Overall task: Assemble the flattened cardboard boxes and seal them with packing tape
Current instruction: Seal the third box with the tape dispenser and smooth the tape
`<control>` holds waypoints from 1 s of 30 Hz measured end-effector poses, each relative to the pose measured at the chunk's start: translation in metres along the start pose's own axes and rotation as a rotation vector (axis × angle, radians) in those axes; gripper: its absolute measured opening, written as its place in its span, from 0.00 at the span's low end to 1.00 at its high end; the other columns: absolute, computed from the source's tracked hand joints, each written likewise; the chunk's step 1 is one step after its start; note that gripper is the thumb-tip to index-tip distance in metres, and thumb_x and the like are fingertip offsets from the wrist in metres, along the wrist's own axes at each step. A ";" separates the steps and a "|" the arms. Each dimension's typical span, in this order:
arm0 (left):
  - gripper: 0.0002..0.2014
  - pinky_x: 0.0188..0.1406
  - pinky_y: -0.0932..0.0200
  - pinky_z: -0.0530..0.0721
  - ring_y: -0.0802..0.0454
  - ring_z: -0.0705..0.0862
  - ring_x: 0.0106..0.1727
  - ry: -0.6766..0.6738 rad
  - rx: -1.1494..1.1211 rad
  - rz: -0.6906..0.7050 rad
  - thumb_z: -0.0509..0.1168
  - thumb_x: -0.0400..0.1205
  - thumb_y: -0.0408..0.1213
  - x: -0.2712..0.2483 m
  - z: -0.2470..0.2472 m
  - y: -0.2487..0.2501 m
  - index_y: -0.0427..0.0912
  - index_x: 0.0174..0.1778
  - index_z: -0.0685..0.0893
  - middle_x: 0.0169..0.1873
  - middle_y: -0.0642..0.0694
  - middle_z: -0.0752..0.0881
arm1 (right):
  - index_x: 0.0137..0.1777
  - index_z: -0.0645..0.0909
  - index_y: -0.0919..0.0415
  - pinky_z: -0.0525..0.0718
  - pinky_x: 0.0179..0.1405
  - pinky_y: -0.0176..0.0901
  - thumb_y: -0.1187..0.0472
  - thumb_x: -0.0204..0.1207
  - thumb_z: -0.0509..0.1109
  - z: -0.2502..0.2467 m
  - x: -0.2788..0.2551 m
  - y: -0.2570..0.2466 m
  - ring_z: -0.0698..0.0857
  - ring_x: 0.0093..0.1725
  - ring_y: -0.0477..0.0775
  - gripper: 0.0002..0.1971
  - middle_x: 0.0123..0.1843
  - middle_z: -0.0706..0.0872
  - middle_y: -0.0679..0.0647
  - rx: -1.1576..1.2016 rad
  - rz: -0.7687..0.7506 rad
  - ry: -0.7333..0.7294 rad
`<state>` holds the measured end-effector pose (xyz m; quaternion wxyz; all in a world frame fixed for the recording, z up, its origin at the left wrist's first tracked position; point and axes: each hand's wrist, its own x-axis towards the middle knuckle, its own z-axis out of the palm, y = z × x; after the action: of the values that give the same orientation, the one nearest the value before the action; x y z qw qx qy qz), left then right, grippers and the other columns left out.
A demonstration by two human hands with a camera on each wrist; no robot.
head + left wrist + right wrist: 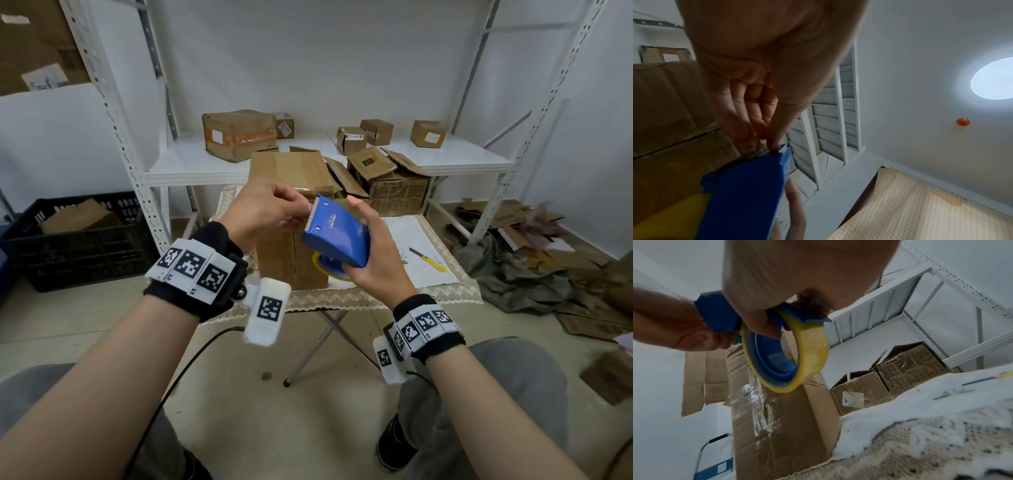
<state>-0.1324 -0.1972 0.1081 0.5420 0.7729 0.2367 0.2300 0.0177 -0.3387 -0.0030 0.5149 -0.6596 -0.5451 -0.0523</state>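
Note:
My right hand (371, 250) grips a blue tape dispenser (337, 234) loaded with a yellowish tape roll (807, 353), held above the table. The thumb and fingers of my left hand (299, 214) pinch the tape end at the dispenser's serrated blade (784, 149). Right behind both hands a tall cardboard box (291, 178) stands upright on the table. Clear tape runs down the box's front seam (758, 410). The dispenser (748, 194) hides much of that box face.
A small folding table with a lace cloth (428, 291) holds a yellow utility knife (430, 260). Behind it a white shelf (178, 168) carries several boxes. A black crate (68, 240) sits on the floor at left, and cardboard scraps (548, 274) are piled at right.

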 end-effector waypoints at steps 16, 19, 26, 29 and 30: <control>0.05 0.31 0.69 0.86 0.60 0.88 0.28 -0.033 0.024 -0.035 0.76 0.78 0.29 0.002 0.001 -0.011 0.36 0.37 0.88 0.31 0.49 0.92 | 0.88 0.56 0.47 0.89 0.55 0.56 0.72 0.70 0.79 -0.002 -0.028 0.020 0.81 0.61 0.50 0.51 0.72 0.76 0.51 -0.093 0.074 0.023; 0.04 0.34 0.67 0.89 0.57 0.89 0.30 -0.033 0.010 -0.056 0.77 0.77 0.30 0.003 0.000 -0.014 0.36 0.38 0.88 0.32 0.48 0.93 | 0.87 0.56 0.47 0.88 0.55 0.52 0.73 0.70 0.79 -0.003 -0.032 0.022 0.80 0.60 0.48 0.51 0.72 0.76 0.52 -0.103 0.049 0.040; 0.04 0.32 0.69 0.87 0.57 0.89 0.31 0.051 0.028 -0.037 0.79 0.75 0.30 0.004 -0.016 -0.012 0.36 0.39 0.90 0.38 0.42 0.91 | 0.86 0.61 0.50 0.87 0.56 0.52 0.76 0.69 0.78 -0.009 -0.041 0.029 0.80 0.60 0.50 0.49 0.66 0.72 0.42 -0.099 0.074 0.088; 0.05 0.31 0.71 0.85 0.58 0.89 0.31 0.054 0.064 -0.021 0.79 0.75 0.31 0.004 -0.017 -0.010 0.37 0.39 0.89 0.40 0.40 0.91 | 0.85 0.62 0.49 0.87 0.57 0.54 0.77 0.68 0.77 -0.011 -0.040 0.028 0.79 0.63 0.51 0.48 0.69 0.74 0.45 -0.109 0.055 0.080; 0.04 0.30 0.72 0.85 0.60 0.89 0.30 0.062 0.075 -0.011 0.79 0.76 0.32 0.003 -0.018 -0.010 0.37 0.40 0.89 0.40 0.40 0.91 | 0.84 0.62 0.48 0.87 0.57 0.54 0.77 0.68 0.77 -0.013 -0.039 0.029 0.79 0.64 0.51 0.49 0.70 0.74 0.48 -0.118 0.045 0.076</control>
<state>-0.1420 -0.1790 0.1050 0.5064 0.7837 0.2662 0.2418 0.0308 -0.3710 -0.0392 0.4963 -0.6985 -0.5062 -0.0976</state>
